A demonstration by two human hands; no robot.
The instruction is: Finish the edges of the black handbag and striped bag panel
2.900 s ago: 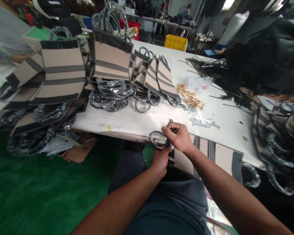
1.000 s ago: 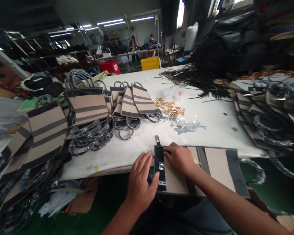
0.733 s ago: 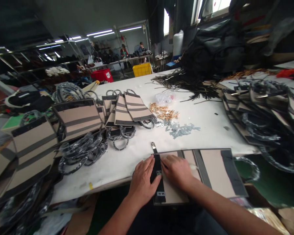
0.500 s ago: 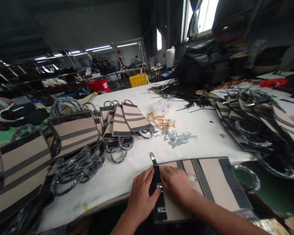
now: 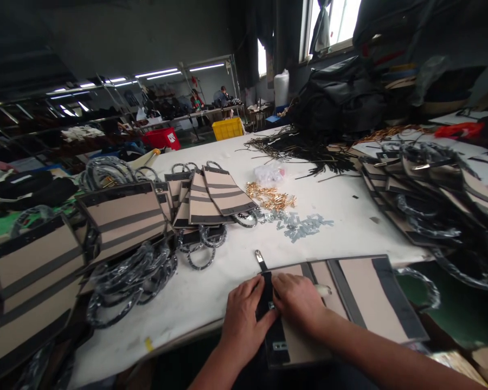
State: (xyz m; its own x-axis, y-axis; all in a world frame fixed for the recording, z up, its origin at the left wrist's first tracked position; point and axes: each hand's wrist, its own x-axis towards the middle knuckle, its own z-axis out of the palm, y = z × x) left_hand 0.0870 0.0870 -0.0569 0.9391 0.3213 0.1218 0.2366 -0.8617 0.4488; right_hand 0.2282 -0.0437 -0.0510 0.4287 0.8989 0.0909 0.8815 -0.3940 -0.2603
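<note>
White covering is seen over the long table (image 5: 341,216), on which the largest thing near the person is a flat beige bag panel (image 5: 361,295) with black bands, laid across the near edge and partly overhanging it. Compared with half a second ago, the panel sits slightly higher in the view and both hands have drawn closer together on its black end band (image 5: 274,319). The left hand (image 5: 244,319) is pressed on the band's left side, its fingers curled down with the thumb against the band; the right hand (image 5: 299,300) is laid on the panel just beside it, its fingers bent and pinched at the small metal fitting (image 5: 271,306) on the band. A metal-tipped strap end (image 5: 260,259) is seen projecting from the panel's far corner.

To the left, finished beige bags (image 5: 122,216) are stacked with wrapped round handles (image 5: 134,276). A clear plastic bag (image 5: 270,173) is seen further out, its contents not readable, with gold hardware (image 5: 270,197) and grey metal pieces (image 5: 301,225) loose beside it. A yellow crate (image 5: 228,129) and a red crate (image 5: 162,139) are seen far back; their contents are hidden. The pile at the right (image 5: 427,189) is cut off by the picture's edge.
</note>
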